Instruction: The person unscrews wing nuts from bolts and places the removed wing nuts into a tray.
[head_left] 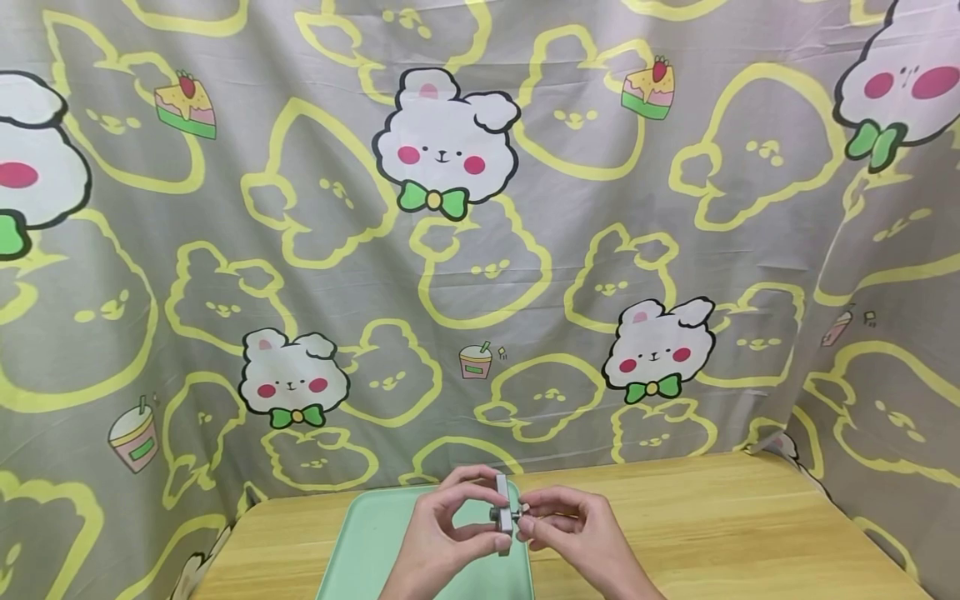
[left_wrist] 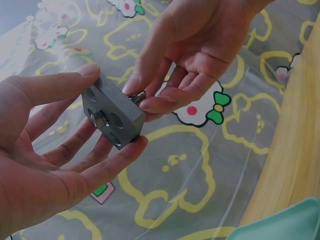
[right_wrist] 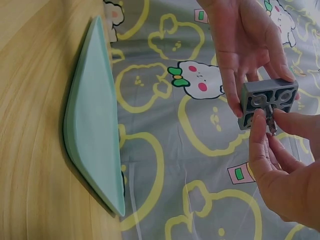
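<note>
Grey block point(left_wrist: 119, 102) held up, 1 metal pin point(right_wrist: 270, 125) at its right side.
From my end, I see the left hand point(head_left: 442, 527) gripping the block by opposite edges between thumb and fingers, while the right hand point(head_left: 577, 527) pinches the pin. My head view puts the block against the green tray's point(head_left: 375, 533) far right part; wooden table point(head_left: 712, 525) extends right, patterned cloth point(head_left: 450, 354) hangs on the far side.
</note>
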